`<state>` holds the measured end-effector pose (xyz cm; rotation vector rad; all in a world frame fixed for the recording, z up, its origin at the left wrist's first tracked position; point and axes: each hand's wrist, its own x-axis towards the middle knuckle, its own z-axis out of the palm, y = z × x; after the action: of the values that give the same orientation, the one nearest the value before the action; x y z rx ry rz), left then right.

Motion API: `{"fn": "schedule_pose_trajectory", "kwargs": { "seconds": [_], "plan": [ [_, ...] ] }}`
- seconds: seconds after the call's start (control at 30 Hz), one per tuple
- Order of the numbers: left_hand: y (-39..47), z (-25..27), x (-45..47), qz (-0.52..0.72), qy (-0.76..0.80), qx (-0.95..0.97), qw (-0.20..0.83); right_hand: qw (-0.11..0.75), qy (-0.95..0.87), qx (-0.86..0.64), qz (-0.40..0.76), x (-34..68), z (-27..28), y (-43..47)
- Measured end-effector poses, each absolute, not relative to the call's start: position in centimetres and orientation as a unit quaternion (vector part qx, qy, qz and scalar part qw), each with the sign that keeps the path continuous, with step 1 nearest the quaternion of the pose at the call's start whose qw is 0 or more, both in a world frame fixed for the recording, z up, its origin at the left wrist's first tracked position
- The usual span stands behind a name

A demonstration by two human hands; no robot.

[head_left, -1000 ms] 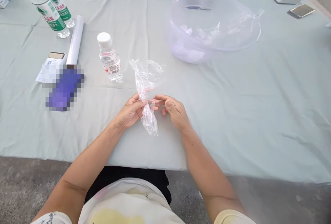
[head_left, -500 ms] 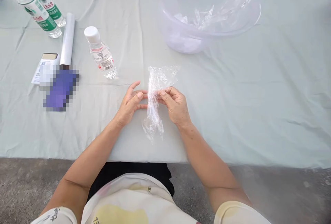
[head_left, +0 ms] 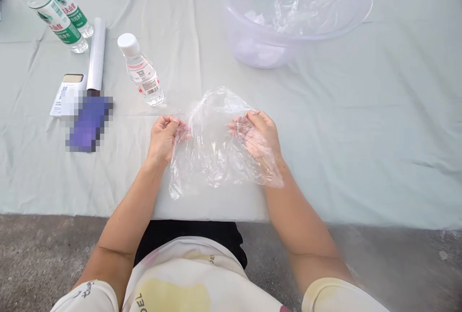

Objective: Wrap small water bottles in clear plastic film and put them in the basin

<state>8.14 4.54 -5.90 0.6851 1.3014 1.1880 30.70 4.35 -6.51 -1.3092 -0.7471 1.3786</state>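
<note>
A thin, clear plastic film (head_left: 220,139) with crinkled edges is spread between my two hands above the near part of the table. At its left edge, my left hand (head_left: 164,136) pinches the film between thumb and fingers. My right hand (head_left: 265,131) grips the opposite upper corner with thumb and forefinger, and its other fingers show through the film. The film hangs in a loose sheet toward me, partly over my right wrist. Whether it is a bag or a cap, I cannot tell.
Beyond my hands stands a translucent basin (head_left: 260,45) with crumpled clear plastic inside. To the left are a small water bottle (head_left: 142,74), a white roll (head_left: 96,55), a blurred purple item (head_left: 88,124), a white box-like item (head_left: 70,86) and two larger bottles (head_left: 61,23). Cloth covers the table (head_left: 361,134).
My hands have moved apart, the left one leftward and the right one rightward. The film, bunched into a narrow strip before, is now opened out wide. The left fingers have closed on its edge.
</note>
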Motion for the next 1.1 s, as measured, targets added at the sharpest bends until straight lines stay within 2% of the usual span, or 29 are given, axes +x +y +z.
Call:
{"fn": "schedule_pose_trajectory", "kwargs": {
  "seconds": [0.07, 0.2, 0.33, 0.43, 0.5, 0.57, 0.63, 0.7, 0.77, 0.83, 0.97, 1.1],
  "plan": [
    [5.0, -5.7, 7.3, 0.507, 0.585, 0.302, 0.557, 0.511, -0.306, -0.578, 0.559, 31.8, -6.3, 4.7],
    [5.2, -5.4, 5.7, 0.494, 0.663, 0.373, 0.421, 0.469, -0.364, -0.651, 0.473, 33.6, -6.2, 5.3],
    [4.9, -5.3, 4.8, 0.412, 0.73, 0.451, 0.305, 0.414, -0.406, -0.719, 0.383, 34.4, -6.7, 5.5],
    [4.7, -5.3, 4.8, 0.36, 0.748, 0.498, 0.25, 0.345, -0.489, -0.724, 0.342, 35.3, -6.6, 5.0],
    [4.5, -5.4, 5.0, 0.343, 0.75, 0.517, 0.23, 0.329, -0.538, -0.705, 0.325, 36.3, -6.4, 4.6],
    [4.5, -5.5, 5.1, 0.327, 0.753, 0.53, 0.211, 0.352, -0.548, -0.696, 0.302, 37.4, -6.0, 4.3],
    [4.5, -5.6, 5.2, 0.312, 0.759, 0.538, 0.193, 0.411, -0.546, -0.681, 0.263, 38.1, -5.6, 4.0],
    [4.6, -5.6, 5.3, 0.296, 0.769, 0.538, 0.179, 0.478, -0.562, -0.634, 0.23, 38.1, -5.2, 3.7],
    [4.7, -5.5, 5.4, 0.28, 0.778, 0.535, 0.174, 0.511, -0.608, -0.563, 0.23, 37.1, -4.8, 3.3],
    [4.7, -5.5, 5.2, 0.269, 0.783, 0.533, 0.178, 0.472, -0.675, -0.501, 0.264, 35.4, -4.7, 2.8],
    [3.8, -4.3, 4.1, 0.264, 0.77, 0.547, 0.194, 0.309, -0.781, -0.469, 0.275, 32.3, -5.6, 2.5],
    [0.7, -1.6, 4.6, 0.344, 0.702, 0.618, 0.085, 0.243, -0.801, -0.471, 0.28, 31.2, -6.8, 2.9]
  ]
}}
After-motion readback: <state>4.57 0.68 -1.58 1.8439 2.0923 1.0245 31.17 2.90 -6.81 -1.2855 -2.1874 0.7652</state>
